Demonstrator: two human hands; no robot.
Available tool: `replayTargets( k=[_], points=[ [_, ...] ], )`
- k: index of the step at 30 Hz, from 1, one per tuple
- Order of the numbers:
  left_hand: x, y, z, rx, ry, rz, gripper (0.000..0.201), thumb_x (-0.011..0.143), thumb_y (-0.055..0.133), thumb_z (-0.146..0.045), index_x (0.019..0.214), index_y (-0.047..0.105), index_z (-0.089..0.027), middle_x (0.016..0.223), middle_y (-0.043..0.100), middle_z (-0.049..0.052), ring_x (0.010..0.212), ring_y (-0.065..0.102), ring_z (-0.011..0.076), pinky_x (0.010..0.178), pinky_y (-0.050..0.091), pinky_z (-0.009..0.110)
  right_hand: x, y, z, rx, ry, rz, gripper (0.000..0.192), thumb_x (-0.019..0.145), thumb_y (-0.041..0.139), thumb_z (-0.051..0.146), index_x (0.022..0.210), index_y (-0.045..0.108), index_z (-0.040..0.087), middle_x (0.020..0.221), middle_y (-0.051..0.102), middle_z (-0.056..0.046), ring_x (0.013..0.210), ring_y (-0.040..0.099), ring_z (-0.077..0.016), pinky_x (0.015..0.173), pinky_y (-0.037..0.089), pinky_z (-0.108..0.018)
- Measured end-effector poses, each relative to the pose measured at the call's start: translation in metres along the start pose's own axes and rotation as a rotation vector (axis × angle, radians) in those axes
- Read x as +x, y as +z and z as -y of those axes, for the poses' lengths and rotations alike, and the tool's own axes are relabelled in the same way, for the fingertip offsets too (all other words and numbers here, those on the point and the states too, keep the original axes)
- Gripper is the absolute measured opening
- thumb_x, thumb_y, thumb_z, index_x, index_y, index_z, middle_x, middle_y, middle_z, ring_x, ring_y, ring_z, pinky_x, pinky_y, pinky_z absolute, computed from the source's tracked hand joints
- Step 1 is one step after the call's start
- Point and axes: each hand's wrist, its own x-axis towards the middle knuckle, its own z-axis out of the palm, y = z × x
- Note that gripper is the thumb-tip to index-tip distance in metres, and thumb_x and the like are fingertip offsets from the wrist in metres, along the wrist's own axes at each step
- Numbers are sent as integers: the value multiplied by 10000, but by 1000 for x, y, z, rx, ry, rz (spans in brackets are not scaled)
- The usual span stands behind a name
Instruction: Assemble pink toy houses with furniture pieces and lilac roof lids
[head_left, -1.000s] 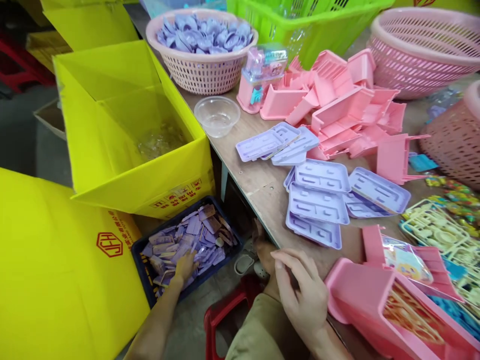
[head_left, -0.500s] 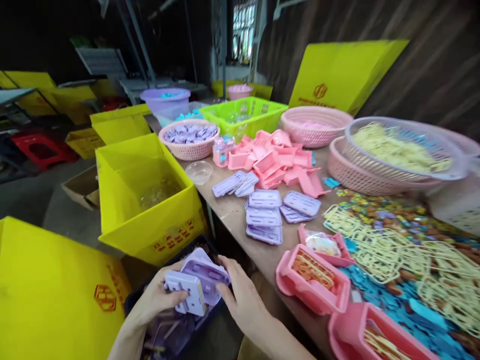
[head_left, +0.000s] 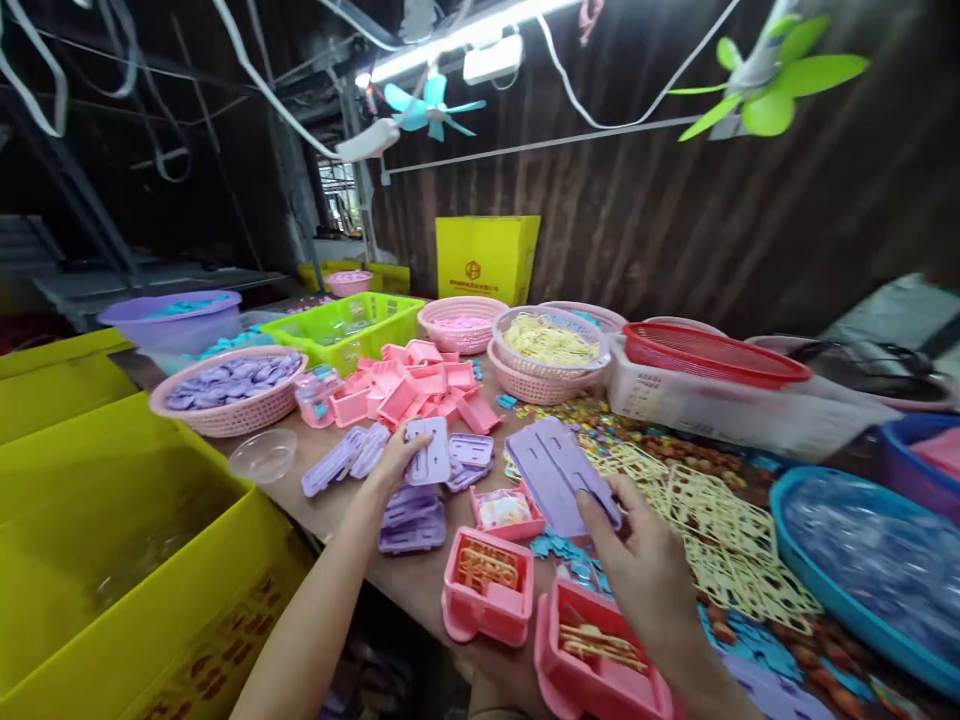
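In my left hand (head_left: 396,468) is a light purple plastic panel with small slots (head_left: 430,455), the thumb lying over its face. It is above the stacked purple panels (head_left: 411,530), and I cannot tell whether it touches them. My right hand (head_left: 641,550) grips a larger purple plastic panel (head_left: 549,470) by its lower right edge, tilted above the table. Two pink plastic boxes (head_left: 480,622) with tan frame-like pieces inside stand below and between my hands. A pink tray part holding a wrapped packet (head_left: 504,510) lies just behind them.
A pile of pink parts (head_left: 409,390) is on the table (head_left: 300,500), by a basket of purple pieces (head_left: 225,415) and a green crate (head_left: 375,330). Cream frames (head_left: 720,520) and blue pieces spread at right. A yellow carton (head_left: 150,560) stands left; a blue basin (head_left: 825,590) sits right.
My view has swung up and right. Both hands have come up from beside the table to above it and moved apart, each with a purple panel.
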Motion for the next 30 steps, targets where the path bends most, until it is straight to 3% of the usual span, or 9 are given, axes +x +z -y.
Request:
replayTargets(
  k=[4,8,11,13,15,20,24,27,30],
  points=[
    [17,19,-3,217,12,-75,634,623,717,-258,1184,477,-84,1094,597,198,1035,569,342,777,498,418,-18,-54,-26,68,196,35,279,786,524,479,779,559,202,588,611,7,471,569,-151,418,443,-237],
    [-9,29,-13,415,250,-157,805,657,687,-283,1355,325,-108,1462,206,231,1359,126,413,994,327,522,-29,-80,-42,191,336,73,286,791,528,468,834,563,187,631,609,4,495,577,-144,422,470,-231],
    [-56,47,-24,340,407,110,694,736,628,-369,1350,348,-207,1312,464,142,1236,417,314,996,361,483,-29,-74,-40,138,275,130,218,808,517,396,758,562,189,570,541,31,481,523,-116,421,420,-205],
    [-91,66,-29,123,307,458,609,806,562,-411,1352,339,-261,1225,536,102,1081,560,245,904,459,407,-26,-65,-33,105,211,152,184,810,515,337,712,558,187,545,497,44,475,475,-98,427,379,-196],
    [-121,88,-31,-53,210,624,560,775,635,-370,1285,436,-255,1150,576,73,977,597,194,825,495,310,-23,-60,-24,132,159,178,167,813,516,310,717,562,182,557,491,45,487,456,-91,442,369,-195],
    [-163,132,-26,-542,-164,628,335,656,755,-375,876,606,-173,694,588,-22,468,472,45,458,410,157,-29,-68,-20,511,-60,415,560,760,607,510,1211,463,212,1098,575,-80,910,603,-181,699,525,-273],
    [-190,146,-12,-787,-487,745,327,603,791,-323,826,606,-172,604,503,-45,407,386,15,385,318,121,-41,-70,-32,302,-266,424,873,699,692,484,1408,247,236,1407,353,-136,1295,357,-269,990,413,-422],
    [-209,148,0,-750,-602,837,331,588,782,-360,797,603,-176,580,476,-41,413,407,35,398,329,146,-47,-65,-39,198,-333,476,856,729,684,358,1429,209,225,1408,382,-124,1314,339,-256,1048,349,-433],
    [-217,138,5,-441,-456,843,352,714,642,-486,853,580,-169,577,513,-13,435,480,90,450,385,208,-46,-63,-48,142,-256,402,793,737,643,301,1418,247,211,1375,409,-120,1274,391,-254,1019,381,-412]
  ],
)
